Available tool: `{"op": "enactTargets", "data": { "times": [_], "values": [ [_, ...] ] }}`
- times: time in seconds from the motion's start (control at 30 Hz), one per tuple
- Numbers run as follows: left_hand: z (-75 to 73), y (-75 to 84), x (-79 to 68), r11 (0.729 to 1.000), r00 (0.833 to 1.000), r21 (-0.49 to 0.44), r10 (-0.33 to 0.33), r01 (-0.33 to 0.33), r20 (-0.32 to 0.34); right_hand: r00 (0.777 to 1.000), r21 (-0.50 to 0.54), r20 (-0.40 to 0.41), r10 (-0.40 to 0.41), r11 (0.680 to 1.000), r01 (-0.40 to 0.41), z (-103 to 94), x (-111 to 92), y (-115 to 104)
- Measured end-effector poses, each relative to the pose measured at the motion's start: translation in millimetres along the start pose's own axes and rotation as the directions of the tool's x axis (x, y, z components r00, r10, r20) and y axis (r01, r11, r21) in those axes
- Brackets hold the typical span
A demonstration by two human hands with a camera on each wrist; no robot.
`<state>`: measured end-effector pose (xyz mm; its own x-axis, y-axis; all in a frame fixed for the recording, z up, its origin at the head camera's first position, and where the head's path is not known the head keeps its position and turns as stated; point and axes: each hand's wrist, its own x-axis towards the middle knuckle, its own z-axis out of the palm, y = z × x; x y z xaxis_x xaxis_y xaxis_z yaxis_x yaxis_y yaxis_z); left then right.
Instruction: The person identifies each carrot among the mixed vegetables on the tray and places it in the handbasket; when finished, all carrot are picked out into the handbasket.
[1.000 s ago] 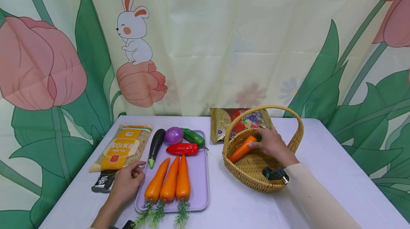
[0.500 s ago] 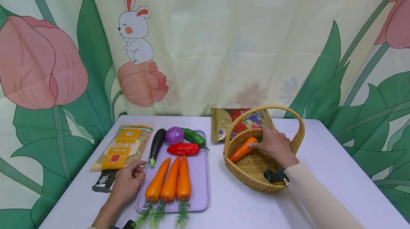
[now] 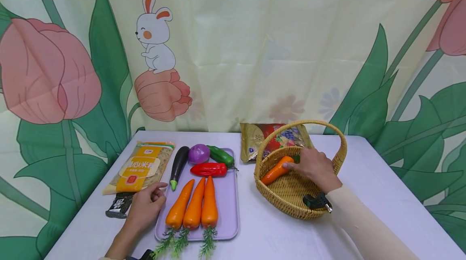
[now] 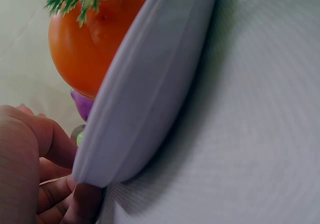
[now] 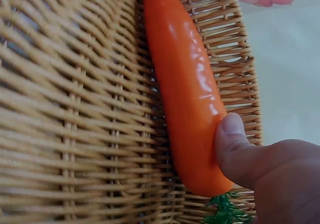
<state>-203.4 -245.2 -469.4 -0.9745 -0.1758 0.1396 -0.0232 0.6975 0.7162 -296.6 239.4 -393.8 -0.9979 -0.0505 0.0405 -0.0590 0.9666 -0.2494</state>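
Observation:
In the woven basket (image 3: 287,203), an orange carrot (image 3: 277,171) lies against the left inner wall. My right hand (image 3: 316,167) holds its leafy end. The right wrist view shows the thumb (image 5: 233,134) pressed on the thick end of the carrot, with green leaves below; the other fingers are hidden. My left hand (image 3: 147,205) is at the left edge of the lilac tray (image 3: 229,211), its fingers curled at the rim. In the left wrist view the thumb and fingers meet the tray's rim (image 4: 130,119) from both sides. Three carrots (image 3: 192,207) lie on this tray, leaves over its front edge.
Around the tray's back are an eggplant (image 3: 179,167), a purple onion (image 3: 199,153), a green pepper (image 3: 221,156) and a red pepper (image 3: 209,169). A yellow food bag (image 3: 142,169) and a small black packet (image 3: 119,205) lie left. Behind the basket sits a gold-red bag (image 3: 251,142).
The right hand has shifted very slightly to the right at the carrot's leafy end. The left hand stays at the tray, and the view has drifted a little.

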Motion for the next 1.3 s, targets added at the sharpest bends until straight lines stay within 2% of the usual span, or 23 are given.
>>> {"op": "enactTargets", "data": {
  "times": [0.13,0.23,0.8,1.1,1.3],
  "values": [
    [0.4,-0.1,0.0,1.000,1.000,-0.001,-0.002,0.002,-0.007,0.999,0.118,0.027,0.024,0.993,-0.027,3.8,2.6,2.2],
    [0.6,-0.4,-0.3,1.000,1.000,0.001,0.000,0.000,-0.010,0.999,0.155,0.025,0.037,0.987,-0.040,4.7,3.1,3.4],
    [1.0,-2.9,-0.9,1.000,0.999,0.004,0.024,-0.024,-0.023,0.999,0.165,-0.036,0.018,0.986,-0.012,-12.4,-5.2,-2.2],
    [0.0,-2.0,-0.9,1.000,1.000,0.002,0.015,-0.015,-0.016,0.994,0.160,-0.103,-0.034,0.986,0.050,-20.2,-12.1,-9.3],
    [-0.1,-1.2,-1.0,1.000,1.000,-0.004,0.007,-0.007,-0.010,0.987,0.193,-0.141,-0.075,0.976,0.102,-22.7,-19.7,-17.9]
  ]
}}
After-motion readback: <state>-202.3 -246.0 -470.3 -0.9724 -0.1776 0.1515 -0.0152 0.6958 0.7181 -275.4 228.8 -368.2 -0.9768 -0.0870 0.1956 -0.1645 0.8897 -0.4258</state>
